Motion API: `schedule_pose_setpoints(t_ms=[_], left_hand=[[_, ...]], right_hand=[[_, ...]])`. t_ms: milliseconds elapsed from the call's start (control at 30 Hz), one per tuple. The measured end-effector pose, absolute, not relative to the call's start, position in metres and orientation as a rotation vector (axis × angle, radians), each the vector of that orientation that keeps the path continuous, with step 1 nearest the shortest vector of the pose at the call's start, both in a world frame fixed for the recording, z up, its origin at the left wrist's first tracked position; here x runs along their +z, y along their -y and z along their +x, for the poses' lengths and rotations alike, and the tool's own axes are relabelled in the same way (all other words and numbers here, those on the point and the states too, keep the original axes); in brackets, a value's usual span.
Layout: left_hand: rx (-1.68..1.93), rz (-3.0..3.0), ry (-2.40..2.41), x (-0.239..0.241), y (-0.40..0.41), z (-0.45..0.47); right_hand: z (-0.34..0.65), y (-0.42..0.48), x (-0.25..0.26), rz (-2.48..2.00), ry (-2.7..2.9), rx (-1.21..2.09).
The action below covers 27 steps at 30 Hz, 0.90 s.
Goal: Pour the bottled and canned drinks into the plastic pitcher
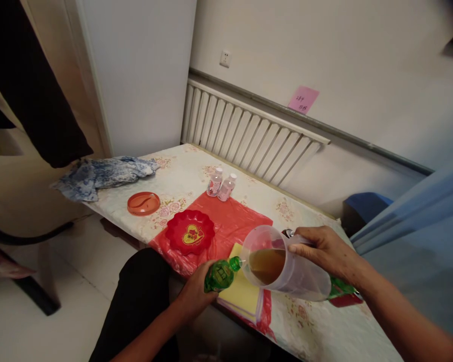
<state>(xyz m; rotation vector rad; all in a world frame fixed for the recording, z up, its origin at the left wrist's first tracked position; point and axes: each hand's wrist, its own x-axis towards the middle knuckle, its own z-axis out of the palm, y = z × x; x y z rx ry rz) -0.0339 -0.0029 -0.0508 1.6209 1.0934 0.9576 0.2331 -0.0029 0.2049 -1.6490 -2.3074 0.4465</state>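
Observation:
My left hand (197, 294) is wrapped round a small green bottle (219, 275), its uncapped neck tipped toward the pitcher. In my right hand (326, 249) is the handle of a translucent plastic pitcher (305, 279), tilted with its mouth facing left. Brown liquid (267, 265) lies inside the pitcher near the rim. The bottle's mouth sits right at the pitcher's rim; whether they touch I cannot tell. Below them a yellow cloth or pad (242, 296) rests on a red plastic sheet (234, 218). Behind the pitcher, another green bottle (340, 288) is partly hidden.
A red scalloped plate (173, 231) and two small clear bottles (221, 185) with white caps stand on the flowered tablecloth (283, 208). Farther left are an orange round dish (143, 203) and a blue-white cloth (109, 176). A radiator (245, 128) lines the wall; a blue curtain (419, 236) hangs right.

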Motion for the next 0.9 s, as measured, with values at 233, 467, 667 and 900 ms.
schedule_pose_setpoints(t_ms=[233, 467, 667, 900], left_hand=[[0.965, 1.613, -1.079, -0.0571, 0.0034, -0.0333], [0.945, 1.641, -1.104, -0.0586, 0.0036, -0.0345], [0.942, 1.627, -1.094, -0.0573, 0.0046, -0.0348], [0.943, 1.64, -1.116, -0.0571, 0.005, -0.0347]], right_hand=[[0.2336, 0.0018, 0.2062, -1.645, 2.336, 0.452], [0.2316, 0.002, 0.2087, -1.663, 2.36, 0.479], [0.2321, 0.0015, 0.2094, -1.66, 2.372, 0.463], [0.2329, 0.0002, 0.2088, -1.661, 2.39, 0.453]])
